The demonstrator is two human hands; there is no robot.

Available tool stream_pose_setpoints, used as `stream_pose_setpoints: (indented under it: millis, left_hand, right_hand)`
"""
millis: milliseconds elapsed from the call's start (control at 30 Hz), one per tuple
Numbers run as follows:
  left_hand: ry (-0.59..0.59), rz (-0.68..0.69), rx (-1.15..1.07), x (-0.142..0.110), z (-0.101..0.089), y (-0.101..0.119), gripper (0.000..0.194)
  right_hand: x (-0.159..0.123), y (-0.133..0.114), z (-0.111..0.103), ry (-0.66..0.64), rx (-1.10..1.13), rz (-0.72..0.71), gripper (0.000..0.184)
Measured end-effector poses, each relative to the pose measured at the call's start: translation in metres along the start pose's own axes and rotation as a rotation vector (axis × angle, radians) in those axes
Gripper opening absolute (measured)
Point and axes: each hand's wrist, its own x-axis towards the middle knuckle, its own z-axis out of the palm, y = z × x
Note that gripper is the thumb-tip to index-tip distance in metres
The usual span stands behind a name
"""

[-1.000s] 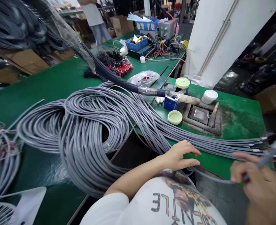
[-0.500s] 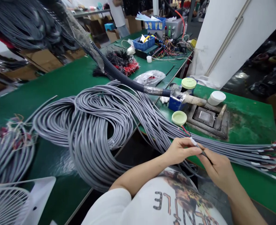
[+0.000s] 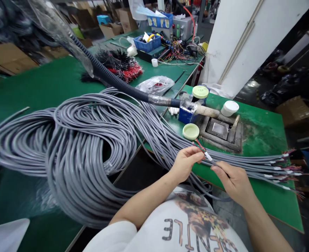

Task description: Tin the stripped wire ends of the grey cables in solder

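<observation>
My left hand (image 3: 183, 162) pinches the stripped tip of one grey cable (image 3: 209, 157), where thin red and green wires stick out past a white sleeve. My right hand (image 3: 231, 180) grips the same cable just behind the tip, fingers closed round it. Both hands hover over the near edge of the small green bench (image 3: 264, 140). A thick bundle of grey cables (image 3: 243, 164) runs across that bench to the right, its stripped ends (image 3: 288, 169) fanned out. To the left the bundle spreads into big coils (image 3: 86, 147) on the long green table (image 3: 39, 87).
A black corrugated hose (image 3: 123, 84) ends over a metal solder pot (image 3: 219, 129). Round it stand a pale green lid (image 3: 190, 131), a green-lidded jar (image 3: 200, 92), a white tub (image 3: 229, 107) and a blue box (image 3: 184, 113). Red-black wire bunches (image 3: 123, 66) and a blue tray (image 3: 147, 42) lie further back.
My right hand swung in from the far right with one cable and met my left hand; both now hold its tip. The view has drifted slightly.
</observation>
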Motion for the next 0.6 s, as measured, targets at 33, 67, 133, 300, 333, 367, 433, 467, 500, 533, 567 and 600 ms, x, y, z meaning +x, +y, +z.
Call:
stream_pose_setpoints:
  millis: [33, 67, 133, 300, 333, 367, 433, 467, 500, 533, 567, 600]
  left_hand:
    - [0.005, -0.02, -0.044, 0.0013, -0.0014, 0.0026, 0.019]
    - [0.0, -0.045, -0.087, 0.0026, -0.0026, 0.0049, 0.019]
    - [-0.021, -0.091, -0.161, 0.0049, -0.0045, 0.008, 0.019]
    - [-0.053, -0.106, -0.206, 0.0081, -0.0063, 0.0091, 0.02]
    - [-0.051, -0.093, -0.193, 0.0084, -0.0064, 0.0092, 0.021]
    - [-0.045, -0.076, -0.175, 0.0087, -0.0066, 0.0093, 0.021]
    - [-0.029, -0.044, -0.138, 0.0089, -0.0069, 0.0092, 0.021]
    - [-0.024, -0.036, -0.131, 0.0088, -0.0069, 0.0087, 0.021]
    - [-0.031, -0.042, -0.138, 0.0086, -0.0068, 0.0076, 0.021]
    - [-0.051, -0.062, -0.163, 0.0083, -0.0066, 0.0061, 0.022]
    - [-0.087, -0.097, -0.202, 0.008, -0.0063, 0.0042, 0.023]
    - [-0.137, -0.141, -0.247, 0.0077, -0.0059, 0.0021, 0.025]
  right_hand:
    - [-0.0002, 0.0001, 0.001, -0.006, 0.005, 0.0, 0.027]
    - [-0.0003, 0.0002, 0.0022, -0.012, 0.01, -0.004, 0.027]
    - [0.0, 0.0005, 0.0044, -0.017, 0.011, -0.013, 0.027]
    - [0.001, -0.0001, 0.0056, -0.011, 0.003, -0.032, 0.027]
    - [0.0011, -0.0005, 0.0053, -0.011, 0.001, -0.034, 0.027]
    - [0.0013, -0.0008, 0.005, -0.01, -0.003, -0.034, 0.027]
    - [0.0019, -0.0014, 0.0047, -0.008, -0.012, -0.04, 0.027]
    - [0.0023, -0.0015, 0.0047, -0.002, -0.016, -0.048, 0.026]
    - [0.0027, -0.0014, 0.0049, 0.009, -0.019, -0.062, 0.026]
    - [0.0032, -0.0012, 0.0052, 0.025, -0.021, -0.086, 0.025]
    - [0.0036, -0.0009, 0.0056, 0.04, -0.022, -0.118, 0.024]
    - [0.004, -0.0006, 0.0059, 0.047, -0.022, -0.155, 0.024]
